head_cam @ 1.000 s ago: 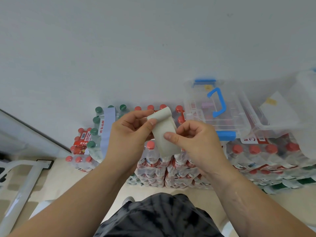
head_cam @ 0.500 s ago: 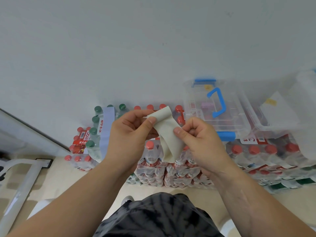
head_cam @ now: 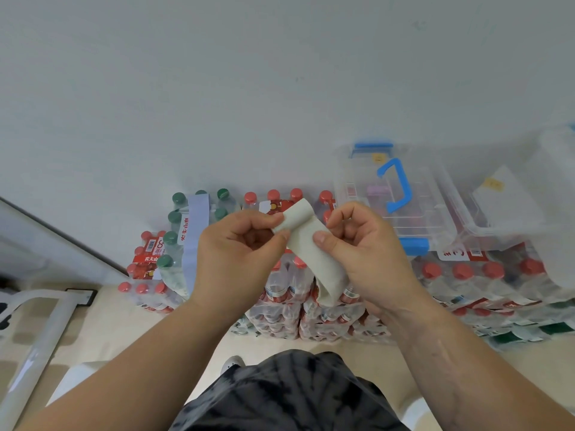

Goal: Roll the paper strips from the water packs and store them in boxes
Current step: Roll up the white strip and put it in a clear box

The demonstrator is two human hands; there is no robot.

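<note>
A cream paper strip (head_cam: 314, 259) hangs in the air between my hands, bent over at its top end. My left hand (head_cam: 236, 253) pinches that top fold between thumb and forefinger. My right hand (head_cam: 367, 253) pinches the strip lower down with its thumb on the front, and the loose lower end curls below its palm. Behind and below my hands stand shrink-wrapped water packs (head_cam: 292, 306) with red caps. A clear storage box with a blue handle (head_cam: 395, 197) lies on the packs at the right, lid on.
A pack with green caps (head_cam: 183, 231) carries a pale blue strip (head_cam: 194, 241) over its top at the left. A second clear box (head_cam: 516, 209) sits at the far right. A white wall is behind; a white frame (head_cam: 37, 343) stands on the floor at the left.
The strip's lower part has swung down and to the right, and its end now curls under my right palm. My right thumb has moved higher up the strip, nearer the left hand.
</note>
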